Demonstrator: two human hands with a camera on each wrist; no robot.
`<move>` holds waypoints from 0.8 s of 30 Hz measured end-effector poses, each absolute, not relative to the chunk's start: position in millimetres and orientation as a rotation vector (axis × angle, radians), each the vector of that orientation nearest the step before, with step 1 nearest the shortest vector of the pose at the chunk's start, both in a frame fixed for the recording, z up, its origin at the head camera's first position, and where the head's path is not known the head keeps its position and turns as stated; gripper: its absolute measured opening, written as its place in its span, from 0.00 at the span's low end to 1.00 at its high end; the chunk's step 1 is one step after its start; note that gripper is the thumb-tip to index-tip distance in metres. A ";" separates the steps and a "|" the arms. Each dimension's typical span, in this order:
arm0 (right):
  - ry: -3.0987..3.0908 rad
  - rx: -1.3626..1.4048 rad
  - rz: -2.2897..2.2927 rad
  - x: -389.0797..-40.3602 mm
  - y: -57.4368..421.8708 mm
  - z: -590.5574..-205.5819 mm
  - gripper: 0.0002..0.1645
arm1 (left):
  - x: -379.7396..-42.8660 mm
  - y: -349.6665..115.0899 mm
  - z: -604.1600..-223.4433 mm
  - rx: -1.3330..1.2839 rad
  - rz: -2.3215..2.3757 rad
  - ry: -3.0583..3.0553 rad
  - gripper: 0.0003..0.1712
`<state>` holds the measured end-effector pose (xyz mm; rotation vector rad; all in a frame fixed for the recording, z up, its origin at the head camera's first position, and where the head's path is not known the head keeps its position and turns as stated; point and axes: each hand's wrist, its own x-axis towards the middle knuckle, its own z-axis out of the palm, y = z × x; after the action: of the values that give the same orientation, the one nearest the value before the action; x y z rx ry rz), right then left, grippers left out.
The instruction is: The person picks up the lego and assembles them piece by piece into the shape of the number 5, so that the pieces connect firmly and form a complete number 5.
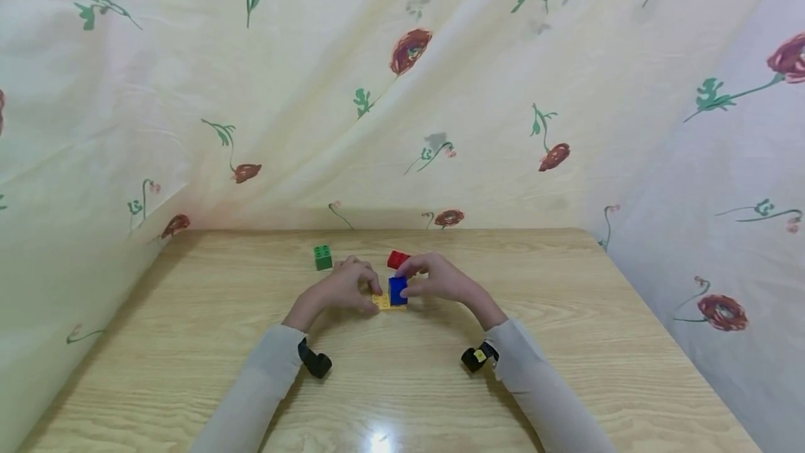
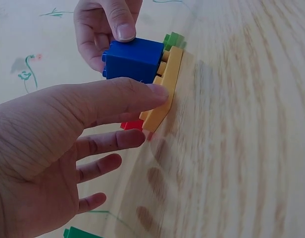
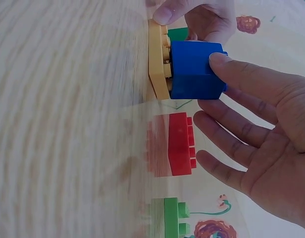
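A flat yellow building block (image 1: 381,301) lies on the table with its studs up. My left hand (image 1: 342,289) pinches its left end between thumb and index finger, while the other fingers spread loosely in the left wrist view. A taller blue building block (image 1: 397,291) stands over the yellow one's right end. In the right wrist view, yellow studs show along the blue block's underside. My right hand (image 1: 440,279) holds the blue block with its thumb (image 3: 224,62) on one side and fingers partly hidden behind it.
Behind the hands sits a red block (image 1: 397,259). A dark green block (image 1: 323,257) stands at the back left. The right wrist view also has a light green block (image 3: 173,218) beyond the red one. Flowered cloth (image 1: 302,180) hangs at the wooden table's (image 1: 390,383) back and sides.
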<state>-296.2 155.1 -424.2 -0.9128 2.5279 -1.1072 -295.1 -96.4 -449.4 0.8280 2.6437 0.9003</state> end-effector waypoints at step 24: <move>2.519 -0.885 -1.084 -292.7 151.8 -422.7 0.18 | -295.2 -97.8 -450.2 0.789 0.929 2.629 0.09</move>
<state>-292.7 151.8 -422.7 -0.8849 2.5189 -1.0841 -295.2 -97.8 -450.2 0.7892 2.6287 0.9287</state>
